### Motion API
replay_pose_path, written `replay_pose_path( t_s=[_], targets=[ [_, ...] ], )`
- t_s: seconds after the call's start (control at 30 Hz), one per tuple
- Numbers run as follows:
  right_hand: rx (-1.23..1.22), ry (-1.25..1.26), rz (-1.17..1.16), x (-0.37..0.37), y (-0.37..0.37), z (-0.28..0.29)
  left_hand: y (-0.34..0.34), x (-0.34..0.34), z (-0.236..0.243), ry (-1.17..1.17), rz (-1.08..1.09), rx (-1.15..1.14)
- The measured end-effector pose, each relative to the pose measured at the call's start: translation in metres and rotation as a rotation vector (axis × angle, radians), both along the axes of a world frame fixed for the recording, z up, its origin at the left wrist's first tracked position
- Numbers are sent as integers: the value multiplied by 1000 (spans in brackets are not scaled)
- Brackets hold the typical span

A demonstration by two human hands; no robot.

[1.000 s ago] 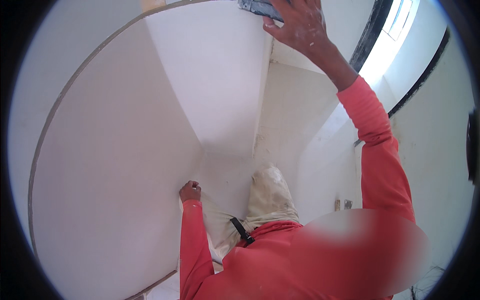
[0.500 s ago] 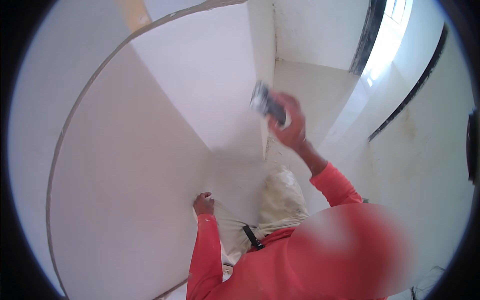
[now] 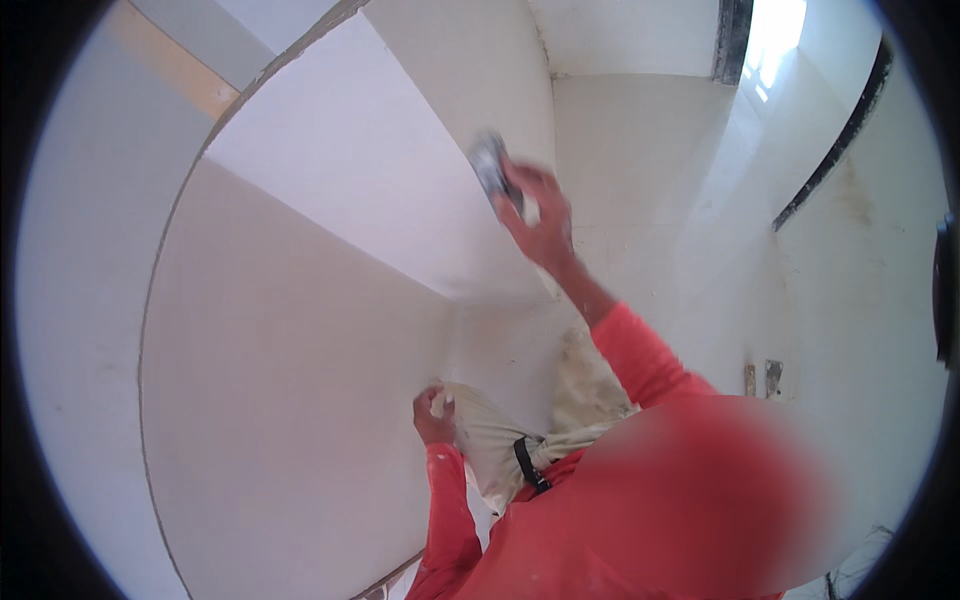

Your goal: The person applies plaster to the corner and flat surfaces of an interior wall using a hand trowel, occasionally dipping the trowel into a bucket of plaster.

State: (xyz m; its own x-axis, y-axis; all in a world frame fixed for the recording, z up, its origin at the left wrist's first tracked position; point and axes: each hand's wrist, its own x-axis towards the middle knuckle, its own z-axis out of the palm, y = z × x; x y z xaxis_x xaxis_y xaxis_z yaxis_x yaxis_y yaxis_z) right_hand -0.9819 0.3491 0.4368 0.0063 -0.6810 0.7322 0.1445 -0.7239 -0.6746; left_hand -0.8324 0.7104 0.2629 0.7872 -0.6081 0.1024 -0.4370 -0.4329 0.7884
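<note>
My right hand (image 3: 535, 215) grips a grey, blurred hand-held block (image 3: 492, 168) at the sharp upright edge of the white wall recess (image 3: 330, 160), in the upper middle of the picture. My left hand (image 3: 434, 415) is low beside the shaded side panel (image 3: 280, 360), close to my pale, dusty trousers (image 3: 485, 445); its fingers are loosely bent and apart, with no object visible in them. My red sleeves run up to both wrists.
Dark frames (image 3: 733, 40) (image 3: 830, 145) border a brightly lit opening at the upper right. A scraper (image 3: 773, 377) and a narrow wooden piece (image 3: 750, 379) are at the right, beyond my arm. Thin dark wires (image 3: 840, 570) show at the lower right edge.
My right hand has come down from the top of the picture with the block and is now at the recess edge. The view has turned; my left hand stays low by the panel.
</note>
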Motion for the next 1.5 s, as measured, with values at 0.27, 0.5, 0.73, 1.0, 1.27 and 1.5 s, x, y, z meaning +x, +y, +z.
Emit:
replay_pose_path(
  t_s=[0.27,0.5,0.73,1.0,1.27,1.5],
  targets=[
    [357,150,31,-21,-11,-132,8,-30,-22,-326,-122,193],
    [-112,-55,185,-2,-14,52,26,-34,-28,-216,24,168],
    [571,141,32,-5,8,-214,37,-51,-32,-235,31,229],
    [1556,-67,5,-8,19,-346,75,-71,-8,-48,168,375],
    [1612,125,58,10,29,-338,106,-75,-2,41,184,386],
    [924,-37,-102,30,55,-166,71,-63,-4,101,95,407]
  ],
)
